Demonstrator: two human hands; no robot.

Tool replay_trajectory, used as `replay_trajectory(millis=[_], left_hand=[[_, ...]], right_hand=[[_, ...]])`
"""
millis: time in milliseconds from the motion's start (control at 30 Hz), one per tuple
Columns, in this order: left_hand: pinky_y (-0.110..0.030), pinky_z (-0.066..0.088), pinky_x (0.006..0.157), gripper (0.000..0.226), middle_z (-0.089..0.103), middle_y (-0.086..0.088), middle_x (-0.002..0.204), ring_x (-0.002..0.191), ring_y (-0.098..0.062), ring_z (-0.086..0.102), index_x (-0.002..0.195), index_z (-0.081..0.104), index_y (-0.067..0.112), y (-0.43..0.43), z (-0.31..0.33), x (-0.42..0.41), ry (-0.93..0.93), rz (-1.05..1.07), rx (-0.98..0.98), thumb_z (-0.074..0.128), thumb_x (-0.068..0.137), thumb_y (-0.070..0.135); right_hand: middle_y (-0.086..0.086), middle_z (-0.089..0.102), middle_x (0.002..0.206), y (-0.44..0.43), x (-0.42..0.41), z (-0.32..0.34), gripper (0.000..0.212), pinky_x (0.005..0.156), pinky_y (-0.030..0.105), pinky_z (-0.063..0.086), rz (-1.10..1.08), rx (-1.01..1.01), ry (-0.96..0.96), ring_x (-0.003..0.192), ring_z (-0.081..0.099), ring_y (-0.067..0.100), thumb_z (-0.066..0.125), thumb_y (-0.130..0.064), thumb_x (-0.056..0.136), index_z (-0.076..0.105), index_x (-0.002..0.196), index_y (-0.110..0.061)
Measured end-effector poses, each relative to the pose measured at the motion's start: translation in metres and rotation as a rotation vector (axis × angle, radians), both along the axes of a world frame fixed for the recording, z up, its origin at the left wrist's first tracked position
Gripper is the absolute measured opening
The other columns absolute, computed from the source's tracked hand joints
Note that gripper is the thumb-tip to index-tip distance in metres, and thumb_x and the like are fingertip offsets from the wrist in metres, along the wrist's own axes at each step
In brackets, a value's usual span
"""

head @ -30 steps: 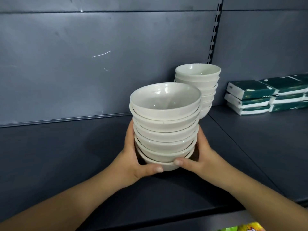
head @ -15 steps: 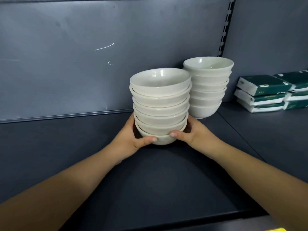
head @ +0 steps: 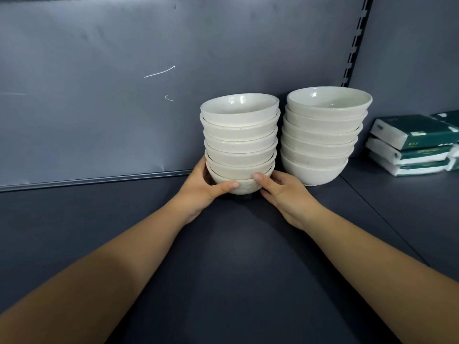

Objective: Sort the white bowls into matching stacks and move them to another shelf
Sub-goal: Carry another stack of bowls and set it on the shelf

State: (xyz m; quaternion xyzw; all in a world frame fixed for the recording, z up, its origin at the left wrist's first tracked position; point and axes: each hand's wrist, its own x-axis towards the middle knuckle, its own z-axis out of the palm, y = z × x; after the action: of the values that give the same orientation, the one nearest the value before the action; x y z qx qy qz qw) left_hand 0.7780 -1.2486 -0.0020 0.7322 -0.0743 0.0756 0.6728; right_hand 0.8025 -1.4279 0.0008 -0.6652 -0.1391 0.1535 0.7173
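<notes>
A dark grey metal shelf (head: 236,269) meets a grey back panel (head: 99,108) bearing thin white scratches (head: 159,72). Far right stand a slotted upright (head: 355,45) and stacked green-and-white packets (head: 412,142).

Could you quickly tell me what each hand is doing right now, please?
Left hand: holding the left bowl stack at its base.
Right hand: holding the same stack's base.

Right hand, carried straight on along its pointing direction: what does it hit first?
The left bowl stack, whose bottom bowl the right hand now grips; behind that, probably the shelf's back panel, though depth is unclear.
</notes>
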Motion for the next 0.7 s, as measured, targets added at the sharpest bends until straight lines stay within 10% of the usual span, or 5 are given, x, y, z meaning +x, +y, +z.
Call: replay_trajectory(millis=[700], left_hand=[[-0.032,0.04,0.104,0.097,0.052,0.01,0.133,0.123,-0.007,0.047,0.138,0.034,0.024,-0.005,-0.007,0.011,-0.024,0.067,0.067,0.081,0.054,0.039]], right_hand=[[-0.013,0.063,0.097,-0.003,0.007,-0.002,0.015,0.075,0.009,0.049,-0.075,0.059,0.007,0.086,0.061,-0.006,0.056,-0.018,0.087,0.058,0.102,-0.015]])
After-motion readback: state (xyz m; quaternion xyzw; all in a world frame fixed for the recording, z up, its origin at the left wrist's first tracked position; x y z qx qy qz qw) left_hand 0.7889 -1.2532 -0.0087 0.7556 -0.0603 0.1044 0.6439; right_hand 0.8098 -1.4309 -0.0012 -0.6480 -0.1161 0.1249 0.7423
